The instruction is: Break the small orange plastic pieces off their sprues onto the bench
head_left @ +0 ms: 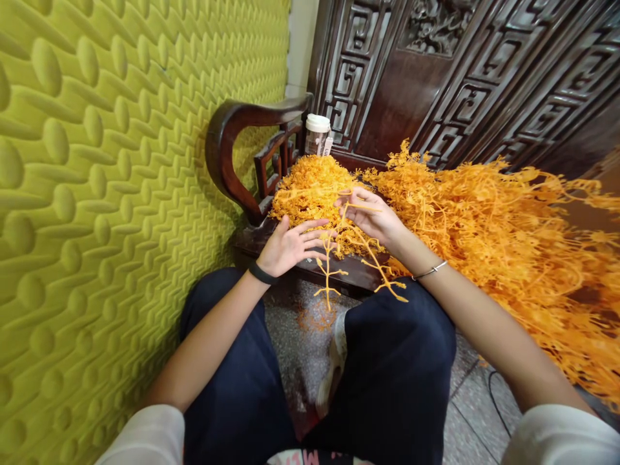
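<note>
A big heap of orange plastic branching sprigs [489,219] covers a dark carved wooden bench [252,236]. A smaller, tighter pile of sprigs [310,187] lies at the bench's left end. My left hand [290,245], with a black wristband, is palm up with its fingers stretched out, touching an orange sprig [329,265] that dangles over the bench edge. My right hand [371,216], wearing a thin bracelet, has its fingers curled round thin orange stems, with another sprig [385,274] hanging below it.
A white-lidded cup [318,134] stands at the back left of the bench by the curved armrest [232,129]. A yellow padded wall [97,194] runs along the left. Orange bits [314,318] lie on the speckled floor between my knees.
</note>
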`<state>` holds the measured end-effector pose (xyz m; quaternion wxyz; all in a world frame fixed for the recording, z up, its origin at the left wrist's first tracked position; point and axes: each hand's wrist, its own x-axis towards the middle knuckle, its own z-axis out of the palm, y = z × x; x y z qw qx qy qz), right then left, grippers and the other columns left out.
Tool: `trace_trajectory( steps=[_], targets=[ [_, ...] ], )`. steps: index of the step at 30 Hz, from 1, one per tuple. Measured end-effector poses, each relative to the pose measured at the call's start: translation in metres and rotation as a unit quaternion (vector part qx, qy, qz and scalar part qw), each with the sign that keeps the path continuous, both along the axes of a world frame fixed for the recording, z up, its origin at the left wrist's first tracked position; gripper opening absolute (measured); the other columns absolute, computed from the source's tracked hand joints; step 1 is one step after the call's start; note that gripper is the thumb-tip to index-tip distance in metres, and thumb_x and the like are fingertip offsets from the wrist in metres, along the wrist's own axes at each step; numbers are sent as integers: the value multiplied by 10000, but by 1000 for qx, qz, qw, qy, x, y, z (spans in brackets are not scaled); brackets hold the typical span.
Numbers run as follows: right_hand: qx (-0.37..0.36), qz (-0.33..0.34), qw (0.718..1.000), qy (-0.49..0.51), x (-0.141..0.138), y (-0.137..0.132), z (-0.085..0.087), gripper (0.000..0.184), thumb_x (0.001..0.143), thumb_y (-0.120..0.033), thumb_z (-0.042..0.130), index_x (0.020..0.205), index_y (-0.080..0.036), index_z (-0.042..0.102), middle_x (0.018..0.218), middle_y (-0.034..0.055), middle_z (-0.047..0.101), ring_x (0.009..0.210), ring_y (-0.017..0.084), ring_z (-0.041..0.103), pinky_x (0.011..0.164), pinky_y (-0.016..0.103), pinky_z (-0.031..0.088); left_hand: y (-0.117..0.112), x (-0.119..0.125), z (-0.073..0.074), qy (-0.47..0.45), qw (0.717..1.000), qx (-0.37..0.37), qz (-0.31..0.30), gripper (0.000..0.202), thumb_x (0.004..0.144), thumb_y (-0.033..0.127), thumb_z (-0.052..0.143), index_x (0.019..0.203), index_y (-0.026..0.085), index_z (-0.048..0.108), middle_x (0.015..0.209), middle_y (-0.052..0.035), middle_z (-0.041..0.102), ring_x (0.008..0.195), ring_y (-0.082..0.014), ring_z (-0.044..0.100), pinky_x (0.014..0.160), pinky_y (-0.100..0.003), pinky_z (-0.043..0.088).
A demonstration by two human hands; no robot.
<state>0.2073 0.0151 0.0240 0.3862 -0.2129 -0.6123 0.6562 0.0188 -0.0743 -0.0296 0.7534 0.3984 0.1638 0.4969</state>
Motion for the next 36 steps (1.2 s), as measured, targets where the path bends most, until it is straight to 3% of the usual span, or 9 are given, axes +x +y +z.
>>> trace_trajectory(
  steps=[12, 20, 25, 31, 36],
  targets=[
    [-1, 55, 998, -37, -1, -2, -4, 162, 766, -243, 639, 922, -212, 671, 852, 12, 677, 762, 105, 622, 773, 274, 504, 3, -4, 2, -45, 998, -47, -19, 865, 785, 728, 147, 1200, 75, 534, 1125, -220, 613, 1041, -340, 581, 832, -473, 451],
    [-8, 200, 976, -80, -2, -11, 2, 191, 744, -266, 671, 917, -189, 697, 898, 45, 700, 741, 135, 655, 761, 337, 529, 5, -2, 1, -46, 996, -75, 28, 759, 834, 663, 181, 986, 74, 635, 819, -138, 682, 787, -233, 654, 769, -395, 497],
    [25, 242, 960, -137, -1, -12, 4, 193, 750, -248, 672, 926, -177, 710, 949, 61, 706, 856, 149, 659, 856, 337, 510, 6, -1, 3, -9, 991, -94, 90, 667, 878, 573, 232, 946, 64, 657, 754, -117, 685, 698, -179, 650, 652, -285, 512],
    [97, 366, 897, -228, -6, -20, 10, 217, 793, -217, 622, 991, -166, 696, 1082, 85, 672, 961, 153, 634, 902, 328, 487, 7, -9, 8, -20, 966, -138, 216, 530, 899, 458, 282, 800, 100, 661, 667, -69, 664, 625, -143, 633, 576, -242, 495],
    [145, 380, 885, -226, -10, -26, 14, 210, 807, -182, 600, 994, -165, 696, 1125, 88, 655, 1026, 163, 613, 930, 328, 467, 8, -12, 8, -36, 960, -143, 237, 460, 889, 402, 324, 784, 102, 656, 644, -54, 652, 603, -131, 619, 547, -230, 485]
  ],
)
